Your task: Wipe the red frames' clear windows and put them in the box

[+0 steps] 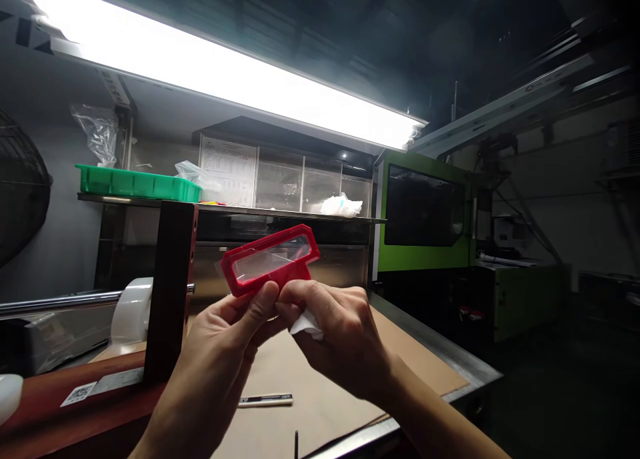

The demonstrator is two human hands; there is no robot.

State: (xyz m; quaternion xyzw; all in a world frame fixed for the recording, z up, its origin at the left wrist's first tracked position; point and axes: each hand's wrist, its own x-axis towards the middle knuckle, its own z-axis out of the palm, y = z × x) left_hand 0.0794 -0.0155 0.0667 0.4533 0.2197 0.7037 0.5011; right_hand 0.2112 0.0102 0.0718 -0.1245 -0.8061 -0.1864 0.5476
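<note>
A red plastic frame (270,277) with a clear window is held up, tilted, above the workbench. My left hand (235,326) grips its lower edge, the thumb pressed on the front. My right hand (335,326) is closed at the frame's lower right, its curled fingers against the red plastic. A crumpled white cloth or tissue (307,324) pokes out between the right fingers. Below the hands, a white-and-black pen-like stick (266,400) lies on the tan bench covering (285,366). The fingertips behind the frame are hidden.
A dark red stand (171,292) with a white roll (131,310) on a metal rod is at the left. A shelf (290,214) crosses behind, bearing a green tray (140,183) and a white plastic bundle (342,206). At the right stands a green machine (425,258).
</note>
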